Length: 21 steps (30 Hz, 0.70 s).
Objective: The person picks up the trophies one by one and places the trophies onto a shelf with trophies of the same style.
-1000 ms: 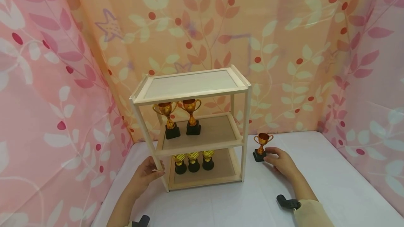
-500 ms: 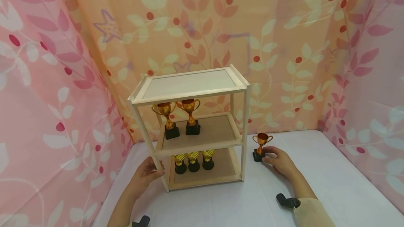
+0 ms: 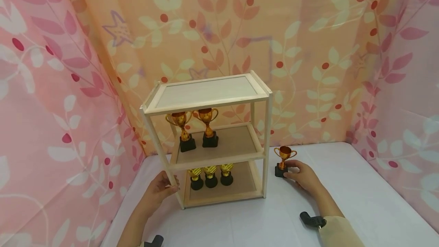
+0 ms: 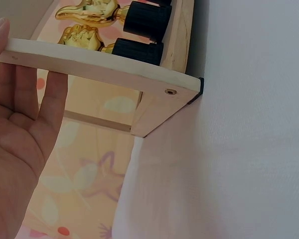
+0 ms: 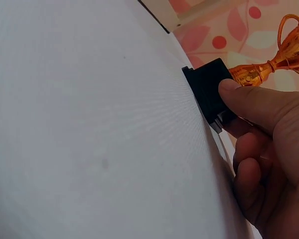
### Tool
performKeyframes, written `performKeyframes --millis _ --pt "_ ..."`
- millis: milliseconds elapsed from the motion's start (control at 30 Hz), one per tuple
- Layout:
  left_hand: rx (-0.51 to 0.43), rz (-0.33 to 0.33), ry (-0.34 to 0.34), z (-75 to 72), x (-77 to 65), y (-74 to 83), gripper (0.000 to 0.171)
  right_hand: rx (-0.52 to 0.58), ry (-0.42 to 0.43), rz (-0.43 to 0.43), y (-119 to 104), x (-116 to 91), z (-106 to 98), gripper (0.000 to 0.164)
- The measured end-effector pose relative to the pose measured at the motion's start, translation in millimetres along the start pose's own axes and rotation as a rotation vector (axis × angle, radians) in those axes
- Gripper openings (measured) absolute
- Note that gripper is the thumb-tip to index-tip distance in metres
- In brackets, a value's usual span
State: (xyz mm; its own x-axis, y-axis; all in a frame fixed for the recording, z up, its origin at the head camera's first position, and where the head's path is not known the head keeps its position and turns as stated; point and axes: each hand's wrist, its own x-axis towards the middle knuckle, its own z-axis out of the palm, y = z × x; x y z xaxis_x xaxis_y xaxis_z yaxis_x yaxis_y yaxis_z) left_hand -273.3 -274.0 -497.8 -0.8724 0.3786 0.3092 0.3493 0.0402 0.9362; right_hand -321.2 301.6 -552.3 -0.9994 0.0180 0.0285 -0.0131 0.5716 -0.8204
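Observation:
A small gold trophy cup (image 3: 284,153) with two handles and a square black base stands on the table right of the shelf. My right hand (image 3: 303,176) pinches its base (image 5: 209,89), the thumb lying across one face in the right wrist view. At the other side, my left hand (image 3: 158,191) grips the front left post of a pale wooden shelf (image 3: 217,160); the left wrist view shows the fingers behind that post (image 4: 89,62). Two similar cups (image 3: 207,116) stand on the middle level. On the bottom level are three smaller gold trophies (image 3: 210,176) with round black bases, their tops partly hidden.
A white cloth covers the table (image 3: 233,224). Behind it hangs an orange leaf-patterned curtain (image 3: 308,48), with pink ones (image 3: 68,125) at both sides. The shelf's top panel (image 3: 207,90) bears nothing, and the middle level's right half is bare.
The right hand's thumb has moved farther across the trophy's base, and the cup has shifted very slightly. The left hand and the shelf stay in place.

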Motion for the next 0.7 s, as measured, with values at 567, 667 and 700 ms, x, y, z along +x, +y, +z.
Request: performKeyframes --millis 567,667,700 --pt "-0.007 -0.007 0.010 0.5 0.6 0.2 0.024 -0.037 0.012 0.012 -3.4 -4.2 -3.4 0.062" --pt "0.004 -0.007 0.012 0.3 0.2 0.1 0.024 -0.028 0.016 0.024 -4.8 -4.3 -5.2 0.061" --pt "0.007 -0.006 0.011 0.2 0.0 0.0 0.023 -0.025 0.017 0.026 -5.4 -4.6 -6.0 0.061"
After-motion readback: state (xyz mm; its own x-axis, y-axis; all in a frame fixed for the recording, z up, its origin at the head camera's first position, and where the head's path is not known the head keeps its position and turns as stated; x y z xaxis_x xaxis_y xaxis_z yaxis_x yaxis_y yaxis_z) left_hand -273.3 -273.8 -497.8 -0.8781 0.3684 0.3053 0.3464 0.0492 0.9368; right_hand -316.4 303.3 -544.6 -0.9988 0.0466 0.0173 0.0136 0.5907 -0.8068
